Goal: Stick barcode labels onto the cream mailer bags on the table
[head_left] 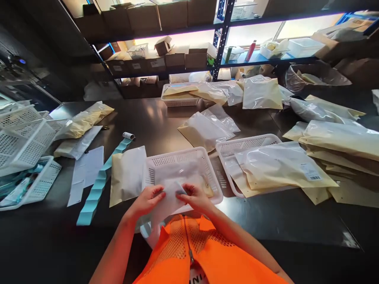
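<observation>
In the head view, a frosted, see-through plastic bag is stretched between my hands, over the near side of a white perforated basket. My left hand pinches the bag's left side between thumb and fingers. At its right side my right hand is closed, with a small greyish flap or edge showing by the thumb; what that flap is I cannot make out. Clear bags with a yellowish item lie inside the basket. Left of it rests a cream-backed plastic bag.
A second basket with a labelled bag stands to the right, beside a pile of bags. Leftward lie a light-blue label strip, its roll, white papers and stacked baskets. Shelves line the back.
</observation>
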Demonstrator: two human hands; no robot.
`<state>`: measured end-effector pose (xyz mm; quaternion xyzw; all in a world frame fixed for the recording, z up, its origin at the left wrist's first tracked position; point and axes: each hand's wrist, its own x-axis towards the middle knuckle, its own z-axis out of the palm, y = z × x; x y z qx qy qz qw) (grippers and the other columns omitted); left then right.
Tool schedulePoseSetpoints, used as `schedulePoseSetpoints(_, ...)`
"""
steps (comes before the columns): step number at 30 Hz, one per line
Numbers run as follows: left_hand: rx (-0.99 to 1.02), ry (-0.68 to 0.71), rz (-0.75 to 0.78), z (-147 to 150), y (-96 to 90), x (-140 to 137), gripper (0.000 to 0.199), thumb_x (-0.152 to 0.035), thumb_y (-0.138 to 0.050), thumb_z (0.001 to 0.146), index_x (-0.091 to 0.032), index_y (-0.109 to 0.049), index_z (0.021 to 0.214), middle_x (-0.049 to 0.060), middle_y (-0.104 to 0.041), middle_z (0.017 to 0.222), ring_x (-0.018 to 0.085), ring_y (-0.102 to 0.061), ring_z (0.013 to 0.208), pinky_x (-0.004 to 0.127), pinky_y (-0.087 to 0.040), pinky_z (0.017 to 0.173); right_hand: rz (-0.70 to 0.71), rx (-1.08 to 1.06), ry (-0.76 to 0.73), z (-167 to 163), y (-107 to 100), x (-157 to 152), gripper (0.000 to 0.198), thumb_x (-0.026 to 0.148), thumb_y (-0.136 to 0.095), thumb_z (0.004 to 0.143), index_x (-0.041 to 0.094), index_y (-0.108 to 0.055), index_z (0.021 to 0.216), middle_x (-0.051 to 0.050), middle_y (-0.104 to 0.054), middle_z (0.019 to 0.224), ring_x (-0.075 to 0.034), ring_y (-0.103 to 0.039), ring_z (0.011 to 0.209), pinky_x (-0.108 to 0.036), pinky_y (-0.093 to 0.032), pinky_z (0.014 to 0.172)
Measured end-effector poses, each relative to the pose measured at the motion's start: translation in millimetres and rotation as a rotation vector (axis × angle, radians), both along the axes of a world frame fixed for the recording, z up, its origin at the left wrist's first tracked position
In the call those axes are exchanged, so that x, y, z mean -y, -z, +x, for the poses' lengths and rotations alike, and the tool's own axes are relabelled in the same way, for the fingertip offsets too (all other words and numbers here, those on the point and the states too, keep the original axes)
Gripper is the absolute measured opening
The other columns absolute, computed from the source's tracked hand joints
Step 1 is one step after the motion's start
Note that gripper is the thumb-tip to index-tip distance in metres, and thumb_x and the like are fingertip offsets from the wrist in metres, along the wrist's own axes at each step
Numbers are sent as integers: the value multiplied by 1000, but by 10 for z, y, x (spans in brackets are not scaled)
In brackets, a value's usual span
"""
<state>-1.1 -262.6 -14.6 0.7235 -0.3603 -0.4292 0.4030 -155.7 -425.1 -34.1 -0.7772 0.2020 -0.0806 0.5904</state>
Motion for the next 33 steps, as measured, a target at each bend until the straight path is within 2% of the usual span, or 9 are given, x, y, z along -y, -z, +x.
schedulePoseSetpoints(3, -255, -135, -8, 84, 112, -211, 59, -65, -54, 79, -15, -69, 105, 11, -69, 110, 26, -58, 105, 32, -45, 91, 315, 84, 23, 162, -79, 184, 24, 49, -66, 77, 25, -65, 75, -1, -62, 70, -17, -57, 64, -28, -48, 58)
schedulePoseSetpoints(5, -343, -221, 23, 124, 200, -331, 62, -67, -58, 75, -14, -70, 105, 11, -69, 112, 26, -58, 107, 33, -45, 93, 409, 144, 137, 261, -186, 363, 31, 51, -69, 73, 21, -64, 75, 0, -60, 70, -14, -53, 64, -25, -44, 59)
schedulePoseSetpoints(9, -366, -61, 53, 117, 283, -397, 45, -48, -72, 71, -11, -73, 96, 10, -73, 95, 26, -64, 90, 31, -49, 78, 508, 209, 237, 244, -522, 576, 43, 57, -72, 66, 17, -64, 81, -1, -61, 74, -13, -55, 66, -21, -42, 59)
schedulePoseSetpoints(14, -106, -225, -41, 57, 107, -261, 28, -35, -69, 72, -12, -78, 85, 10, -75, 85, 26, -67, 82, 32, -51, 72, 493, 138, -509, 10, -841, 543, 71, 82, -46, 71, 15, -71, 76, -12, -67, 78, -24, -65, 82, -32, -51, 69)
schedulePoseSetpoints(19, -127, -145, -160, -19, -123, -105, 22, -30, -74, 66, -13, -79, 81, 12, -75, 81, 24, -68, 75, 31, -52, 67, 269, -19, -321, 236, -522, 294, 56, 57, -68, 74, 20, -63, 116, -8, -67, 102, -18, -62, 91, -29, -49, 77)
schedulePoseSetpoints(22, -192, -179, -151, -66, -122, -52, 35, -28, -77, 63, -12, -75, 95, 8, -73, 77, 19, -65, 67, 28, -49, 61, 398, -147, -422, 340, -221, 81, 60, 51, -79, 62, 18, -64, 110, -1, -63, 79, -13, -58, 69, -23, -46, 61)
schedulePoseSetpoints(24, -279, -268, -113, -76, -71, -47, 48, -28, -79, 61, -11, -70, 105, 5, -70, 71, 15, -60, 58, 24, -45, 54, 463, -130, -340, 340, -95, -45, 60, 45, -84, 56, 18, -65, 106, 4, -55, 67, -10, -51, 58, -21, -41, 53)
schedulePoseSetpoints(29, -547, -358, -109, -54, 67, -105, 45, -48, -68, 72, -11, -69, 97, 6, -69, 76, 16, -61, 66, 25, -45, 59, 244, -85, -90, 280, -35, -169, 37, 34, -81, 60, 18, -69, 91, 6, -48, 58, -8, -42, 54, -20, -32, 49)
schedulePoseSetpoints(33, -500, -322, -106, -87, 115, -115, 38, -40, -80, 61, -12, -70, 85, 5, -70, 78, 16, -61, 68, 25, -45, 63, 218, -134, -190, 292, 25, -90, 35, 42, -79, 64, 17, -71, 88, 4, -55, 60, -9, -47, 56, -20, -35, 51)
